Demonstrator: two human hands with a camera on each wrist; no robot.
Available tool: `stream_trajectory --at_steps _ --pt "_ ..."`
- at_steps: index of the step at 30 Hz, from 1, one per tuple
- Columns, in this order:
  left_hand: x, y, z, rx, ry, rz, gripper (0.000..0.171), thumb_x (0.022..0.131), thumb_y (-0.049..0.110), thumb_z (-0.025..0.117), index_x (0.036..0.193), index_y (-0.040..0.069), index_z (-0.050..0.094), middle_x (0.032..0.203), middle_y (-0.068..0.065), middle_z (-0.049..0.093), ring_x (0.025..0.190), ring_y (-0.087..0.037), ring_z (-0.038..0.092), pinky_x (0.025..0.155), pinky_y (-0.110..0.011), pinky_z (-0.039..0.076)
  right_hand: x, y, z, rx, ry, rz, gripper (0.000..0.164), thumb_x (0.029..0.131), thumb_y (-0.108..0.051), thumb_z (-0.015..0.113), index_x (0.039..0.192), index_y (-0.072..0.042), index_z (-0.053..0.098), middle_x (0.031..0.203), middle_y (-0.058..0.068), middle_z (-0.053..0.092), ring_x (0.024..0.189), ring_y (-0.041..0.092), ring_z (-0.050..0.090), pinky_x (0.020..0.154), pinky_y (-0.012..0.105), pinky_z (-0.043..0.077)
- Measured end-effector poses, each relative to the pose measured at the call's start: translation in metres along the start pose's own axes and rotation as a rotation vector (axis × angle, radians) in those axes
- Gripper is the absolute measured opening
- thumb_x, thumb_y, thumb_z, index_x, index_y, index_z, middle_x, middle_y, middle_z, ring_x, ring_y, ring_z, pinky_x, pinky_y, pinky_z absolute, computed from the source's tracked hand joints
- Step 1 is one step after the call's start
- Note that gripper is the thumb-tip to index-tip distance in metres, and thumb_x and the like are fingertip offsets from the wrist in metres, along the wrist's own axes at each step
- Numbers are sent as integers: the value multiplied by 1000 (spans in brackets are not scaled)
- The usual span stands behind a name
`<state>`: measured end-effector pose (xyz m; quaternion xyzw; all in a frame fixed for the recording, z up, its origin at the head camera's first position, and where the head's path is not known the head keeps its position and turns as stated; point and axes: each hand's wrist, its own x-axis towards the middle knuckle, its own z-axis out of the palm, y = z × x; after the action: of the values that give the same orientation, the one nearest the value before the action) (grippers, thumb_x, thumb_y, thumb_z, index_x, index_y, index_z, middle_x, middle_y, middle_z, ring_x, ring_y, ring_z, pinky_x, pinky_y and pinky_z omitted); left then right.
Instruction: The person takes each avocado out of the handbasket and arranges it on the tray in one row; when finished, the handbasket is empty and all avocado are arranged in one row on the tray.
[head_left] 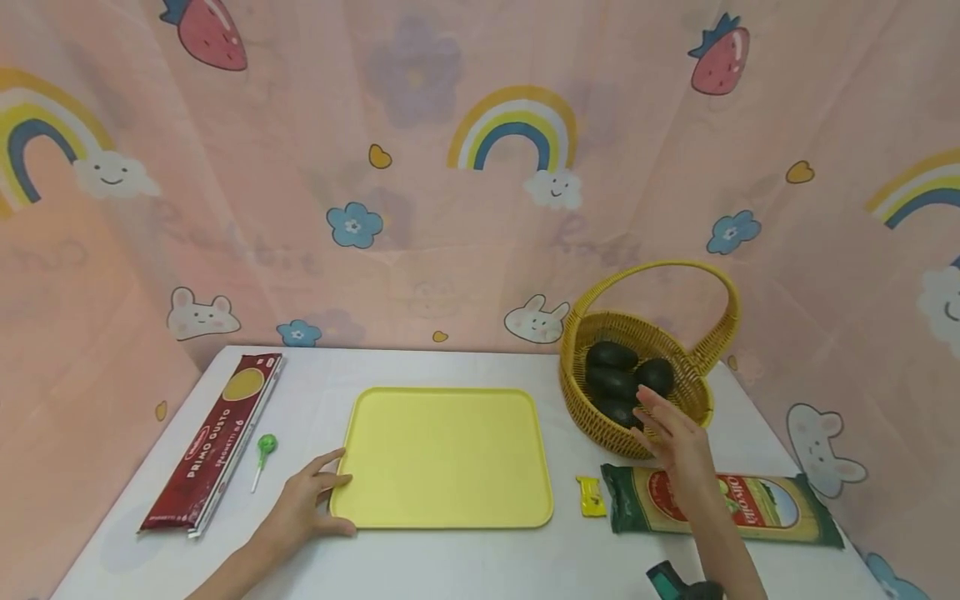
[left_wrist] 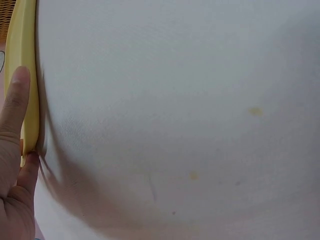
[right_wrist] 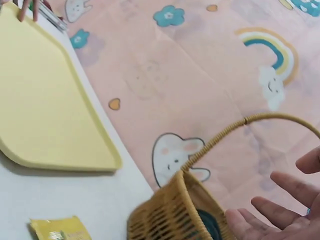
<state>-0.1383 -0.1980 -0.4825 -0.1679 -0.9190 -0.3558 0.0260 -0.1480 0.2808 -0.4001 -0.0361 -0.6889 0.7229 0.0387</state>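
A yellow rectangular tray (head_left: 442,458) lies flat on the white table. At its near left corner my left hand (head_left: 303,504) holds the rim, fingers over the left edge and thumb by the front edge; the left wrist view shows the fingers (left_wrist: 17,100) against the tray's side. My right hand (head_left: 675,437) is raised at the front of a yellow wicker basket (head_left: 600,429), fingers spread and nothing in them. Several dark oval fruits that look like avocados (head_left: 611,383) lie in the basket, partly behind the fingertips.
Left of the tray lie a red spaghetti packet (head_left: 213,446) and a green lollipop (head_left: 266,446). On the right are a small yellow wrapped sweet (head_left: 591,497) and a green-ended pasta packet (head_left: 772,504), partly behind my right forearm. A pink patterned cloth (head_left: 420,275) hangs behind the table.
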Motion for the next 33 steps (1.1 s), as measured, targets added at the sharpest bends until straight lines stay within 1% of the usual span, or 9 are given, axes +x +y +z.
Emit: stream_trajectory --at_steps 4,6,9,12,15,22,27,30,33 --pt "1 -2 0 -8 8 -15 72 47 24 91 104 -12 67 134 -25 50 107 -37 61 86 -33 55 18 -5 -27 11 -39 19 52 103 -35 41 150 -13 32 126 -18 47 111 -4 51 90 13 49" --pt "1 -3 0 -9 10 -22 72 47 23 91 105 -12 66 135 -25 50 110 -38 60 87 -32 54 30 -5 -40 7 -62 52 58 103 -34 40 153 -10 21 140 -4 39 120 3 46 91 12 48" --pt "1 -5 1 -11 8 -30 72 47 21 91 106 -13 66 135 -26 50 115 -41 56 89 -33 53 48 -3 -56 -38 -86 137 64 104 -33 39 153 -7 7 157 12 15 138 23 28 92 12 47" --pt "1 -6 1 -1 8 -36 73 47 22 91 107 -12 66 135 -25 51 119 -42 52 92 -34 51 66 0 -66 -110 -110 215 66 104 -32 38 152 -6 2 158 20 -6 144 35 6 93 14 47" --pt "2 -5 2 -8 6 -46 74 47 22 91 108 -11 66 135 -25 50 120 -43 51 92 -34 51 81 3 -73 -172 -131 274 66 104 -29 38 152 -7 0 157 19 -13 143 40 0 103 23 44" --pt "1 -7 5 -22 5 -47 73 47 24 90 107 -11 66 137 -24 50 121 -42 51 91 -31 52 104 6 -73 -144 -79 384 64 102 -18 39 152 -12 -1 156 13 -20 142 40 -10 118 48 13" --pt "1 -5 5 -50 -1 -23 73 49 23 90 107 -13 65 136 -26 49 119 -44 51 89 -31 53 108 12 -78 -236 -88 346 63 102 -18 43 152 -4 7 158 14 -11 144 38 4 116 45 24" --pt "1 -5 5 -46 -5 -15 73 50 24 90 107 -13 65 136 -26 49 120 -44 51 90 -32 53 104 18 -83 -337 -130 214 54 102 -15 44 148 5 22 158 22 -1 138 23 30 106 29 42" --pt "-1 -4 4 -20 1 -22 72 49 24 90 107 -12 66 136 -25 50 120 -43 52 90 -34 52 102 21 -83 -367 -166 140 48 103 -18 43 146 0 32 157 24 2 129 15 38 89 14 49"
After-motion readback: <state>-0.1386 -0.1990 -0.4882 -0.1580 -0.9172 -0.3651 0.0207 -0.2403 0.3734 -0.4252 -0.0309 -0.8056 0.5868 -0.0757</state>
